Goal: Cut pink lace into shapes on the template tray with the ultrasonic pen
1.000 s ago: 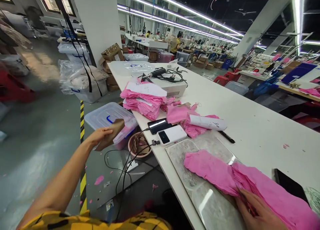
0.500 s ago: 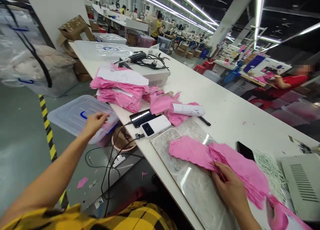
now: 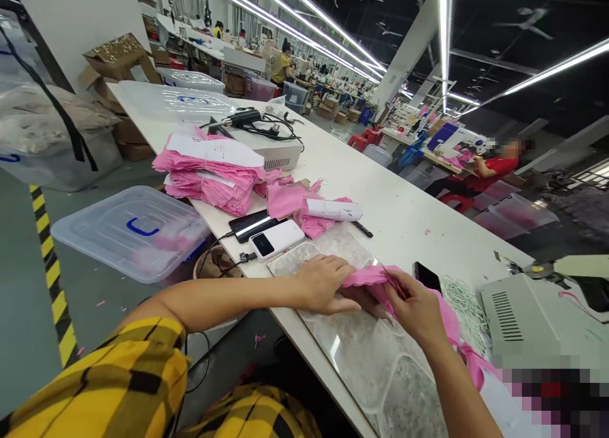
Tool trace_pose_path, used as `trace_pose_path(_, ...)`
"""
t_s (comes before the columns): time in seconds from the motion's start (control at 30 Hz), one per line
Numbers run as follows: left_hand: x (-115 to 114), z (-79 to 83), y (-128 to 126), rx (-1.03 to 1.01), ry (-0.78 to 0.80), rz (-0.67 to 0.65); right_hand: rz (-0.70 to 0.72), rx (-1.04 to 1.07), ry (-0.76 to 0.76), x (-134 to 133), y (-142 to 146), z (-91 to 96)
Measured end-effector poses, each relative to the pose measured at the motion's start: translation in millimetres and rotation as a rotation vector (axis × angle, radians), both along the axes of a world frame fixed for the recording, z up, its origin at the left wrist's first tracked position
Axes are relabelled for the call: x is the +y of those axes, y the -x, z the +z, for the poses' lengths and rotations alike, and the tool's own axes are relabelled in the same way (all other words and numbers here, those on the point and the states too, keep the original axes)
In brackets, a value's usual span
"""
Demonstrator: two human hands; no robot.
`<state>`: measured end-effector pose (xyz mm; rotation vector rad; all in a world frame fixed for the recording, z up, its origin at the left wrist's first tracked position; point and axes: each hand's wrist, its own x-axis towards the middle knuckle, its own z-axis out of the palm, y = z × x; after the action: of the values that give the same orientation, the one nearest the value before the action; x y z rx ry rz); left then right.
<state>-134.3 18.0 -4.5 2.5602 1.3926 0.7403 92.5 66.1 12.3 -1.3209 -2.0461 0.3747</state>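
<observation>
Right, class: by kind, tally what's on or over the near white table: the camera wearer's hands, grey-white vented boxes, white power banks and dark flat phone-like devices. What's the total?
Hands: 2
Vented boxes: 2
Power banks: 1
Phone-like devices: 2
Total: 7

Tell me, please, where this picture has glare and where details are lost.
Head view: white glare streaks on the clear board and the phone beside the power bank; head view: tube lights look overexposed; head view: left hand, right hand and pink cloth read fairly clearly; head view: lower right corner is pixelated, hiding detail.
</observation>
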Motion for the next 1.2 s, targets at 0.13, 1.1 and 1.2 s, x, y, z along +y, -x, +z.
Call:
trace_pose_path(0.13, 25, -1.6, -8, 0.073, 0.027, 0.014, -0.029, 0.040, -0.014, -8, -7, 11.6)
trace_pose_path(1.1, -10, 2.3, -96, 0.166, -0.274, -0.970, -0.861, 0.232, 0.260, -220, -151, -61.0)
trace_pose_path(1.2, -13, 10.1, -126, 0.176, -0.262, -1.030, -0.848, 0.215, 0.279, -198, -141, -60.5)
